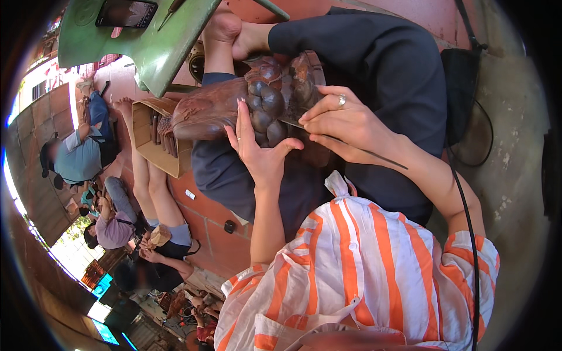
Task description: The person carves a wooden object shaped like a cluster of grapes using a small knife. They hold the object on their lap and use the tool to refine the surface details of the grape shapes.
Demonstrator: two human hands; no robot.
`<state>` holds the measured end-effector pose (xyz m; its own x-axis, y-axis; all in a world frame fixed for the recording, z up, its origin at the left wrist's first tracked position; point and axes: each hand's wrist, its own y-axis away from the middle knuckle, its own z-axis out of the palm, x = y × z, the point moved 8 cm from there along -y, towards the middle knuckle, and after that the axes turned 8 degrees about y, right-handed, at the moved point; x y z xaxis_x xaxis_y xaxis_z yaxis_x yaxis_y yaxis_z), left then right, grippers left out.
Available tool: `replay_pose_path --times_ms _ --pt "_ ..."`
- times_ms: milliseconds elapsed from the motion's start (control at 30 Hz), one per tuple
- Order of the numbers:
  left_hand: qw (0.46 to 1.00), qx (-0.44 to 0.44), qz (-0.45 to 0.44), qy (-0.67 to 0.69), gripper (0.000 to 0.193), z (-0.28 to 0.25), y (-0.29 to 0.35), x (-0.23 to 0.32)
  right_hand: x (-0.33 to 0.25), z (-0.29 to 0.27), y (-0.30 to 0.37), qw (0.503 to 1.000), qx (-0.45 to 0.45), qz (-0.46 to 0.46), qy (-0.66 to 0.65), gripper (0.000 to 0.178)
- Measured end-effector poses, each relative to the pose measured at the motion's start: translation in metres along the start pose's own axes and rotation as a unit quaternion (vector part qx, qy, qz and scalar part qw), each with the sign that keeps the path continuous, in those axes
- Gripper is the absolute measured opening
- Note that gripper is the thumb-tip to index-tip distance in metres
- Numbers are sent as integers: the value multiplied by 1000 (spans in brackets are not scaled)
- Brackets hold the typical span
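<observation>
A dark brown wood carving (pixel 211 108) with rounded, glossy lobes lies across my lap. My left hand (pixel 260 153) rests against its near side, fingers stretched and thumb apart, holding nothing. In a pinch, my right hand (pixel 345 124), with a ring on one finger, holds a thin dark rod-shaped hand tool (pixel 380 158). The tool's tip meets the carving between the rounded lobes and the knobby right end, and its long tail runs back under my right wrist. The tip's exact shape is too small to tell.
An open cardboard box (pixel 170 164) with several tools stands left of the carving. A green plastic chair (pixel 140 52) at the upper left bears a phone (pixel 126 13) and a slim tool (pixel 171 13). People sit at the left. A black cable (pixel 468 234) hangs by my right arm.
</observation>
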<state>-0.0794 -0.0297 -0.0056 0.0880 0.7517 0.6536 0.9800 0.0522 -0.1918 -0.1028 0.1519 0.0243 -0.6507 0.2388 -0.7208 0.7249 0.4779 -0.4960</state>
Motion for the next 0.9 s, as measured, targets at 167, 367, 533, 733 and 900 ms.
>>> replay_pose_path --times_ms 167,367,533,733,900 --pt "1000 3 25 16 124 -1 0 2 -14 1 15 999 -16 -25 -39 16" --pt "1000 5 9 15 123 0 -2 1 -9 -3 -1 1000 10 -19 14 19" --pt "999 13 38 16 126 -4 0 5 -26 4 21 999 -17 -39 -26 15" --pt "1000 2 16 -4 130 -1 -1 -2 -12 -1 3 999 30 -19 29 13" --pt "1000 2 24 -1 129 -2 -2 2 -26 4 23 998 -6 -57 5 12"
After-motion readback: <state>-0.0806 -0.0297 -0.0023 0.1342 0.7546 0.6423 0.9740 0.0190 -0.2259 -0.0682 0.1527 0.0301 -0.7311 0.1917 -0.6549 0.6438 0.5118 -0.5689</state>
